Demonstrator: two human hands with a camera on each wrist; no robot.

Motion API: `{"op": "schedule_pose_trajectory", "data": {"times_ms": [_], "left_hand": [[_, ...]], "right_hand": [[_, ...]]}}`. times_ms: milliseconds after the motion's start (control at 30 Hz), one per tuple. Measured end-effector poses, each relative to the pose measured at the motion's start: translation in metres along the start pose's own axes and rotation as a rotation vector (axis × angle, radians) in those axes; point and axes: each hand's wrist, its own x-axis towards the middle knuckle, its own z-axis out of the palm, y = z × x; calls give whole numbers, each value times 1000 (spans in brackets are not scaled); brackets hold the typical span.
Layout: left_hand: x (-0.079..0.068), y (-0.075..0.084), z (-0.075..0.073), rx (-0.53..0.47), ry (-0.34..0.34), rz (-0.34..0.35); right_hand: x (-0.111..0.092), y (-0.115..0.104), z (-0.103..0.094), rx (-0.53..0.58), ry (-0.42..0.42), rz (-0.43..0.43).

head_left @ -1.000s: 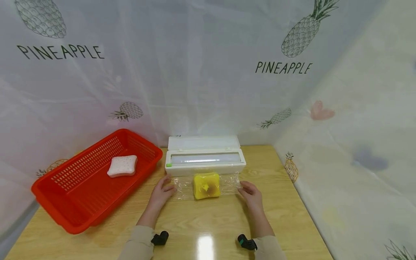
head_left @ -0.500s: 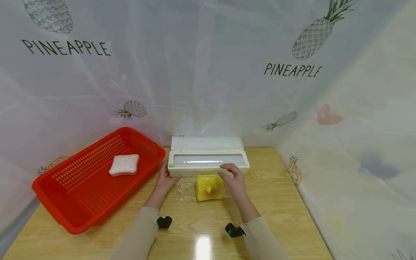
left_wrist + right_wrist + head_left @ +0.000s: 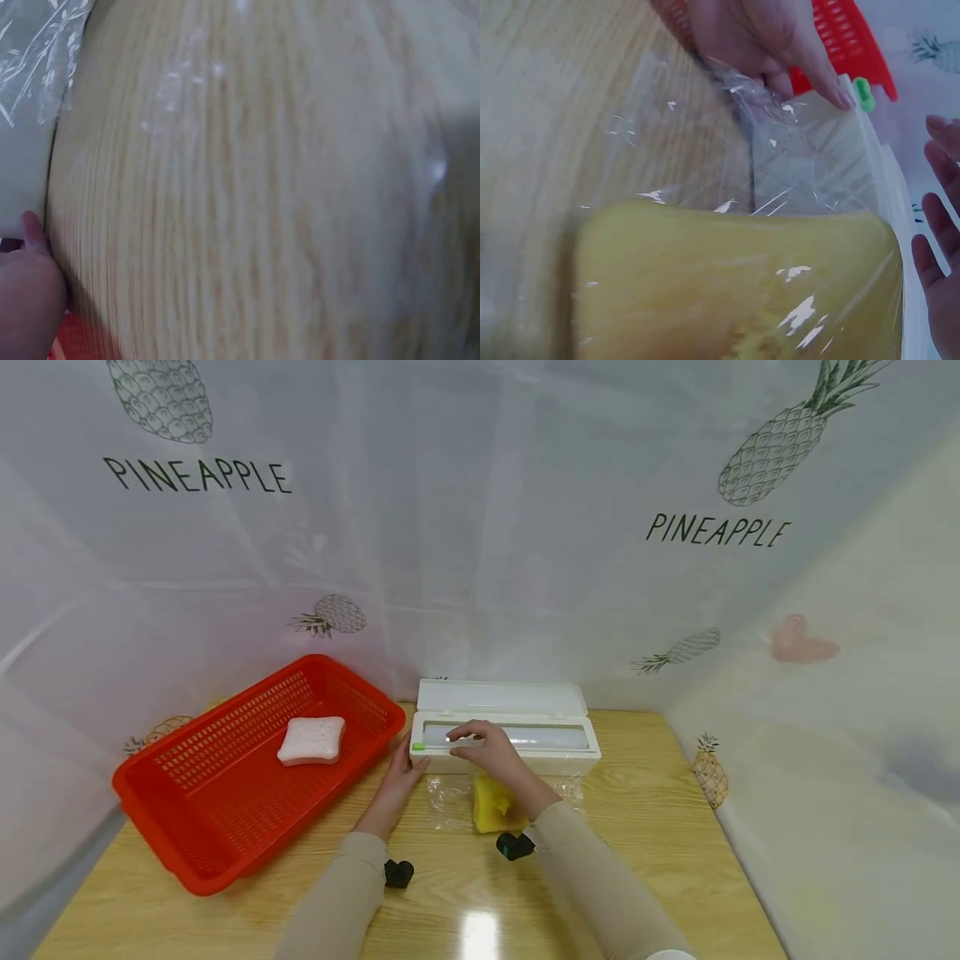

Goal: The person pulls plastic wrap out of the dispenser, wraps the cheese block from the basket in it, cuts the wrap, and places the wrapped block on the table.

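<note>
A white cling film dispenser [image 3: 555,764] stands at the back of the table with its lid raised and the film roll showing. My left hand [image 3: 400,778] grips its left end, thumb on the front near the green slider cutter [image 3: 418,746]. Over the dispenser, right of the cutter, hovers my right hand [image 3: 489,752], fingers apart and holding nothing. Clear cling film [image 3: 450,802] comes down from the dispenser over a yellow toast-shaped piece [image 3: 742,285], which my right forearm partly hides in the head view.
A red plastic basket [image 3: 225,877] stands at the left, with a white bread-slice-shaped piece [image 3: 311,739] inside. The wooden table [image 3: 637,877] runs back to a pineapple-print curtain [image 3: 480,568].
Both hands have left the film's sides. The left hand has moved to the dispenser's left end and grips it; the right has moved left and up over the dispenser toward the cutter.
</note>
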Motion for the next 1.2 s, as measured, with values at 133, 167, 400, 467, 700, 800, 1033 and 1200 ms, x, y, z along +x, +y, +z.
{"op": "schedule_pose_trajectory", "data": {"times_ms": [133,167,400,467,700,800,1033,1200], "left_hand": [[0,0,4,15,35,-29],[0,0,5,22,42,-38],[0,-2,7,94,38,-36],[0,-3,8,90,29,-27],[-1,-3,9,104,46,-38],[-3,-1,9,87,61,-62],[-6,0,5,102,67,-72],[-4,-2,4,104,79,-51]], "right_hand": [[20,0,-1,-74,-134,-6],[24,0,-1,-88,-166,-15],[51,3,0,-135,-345,-106],[57,3,0,-118,-371,-125],[68,2,7,-94,-396,-91],[72,2,11,-108,-418,-98],[74,0,17,-292,-478,-114],[75,-4,17,-489,-504,-158]]}}
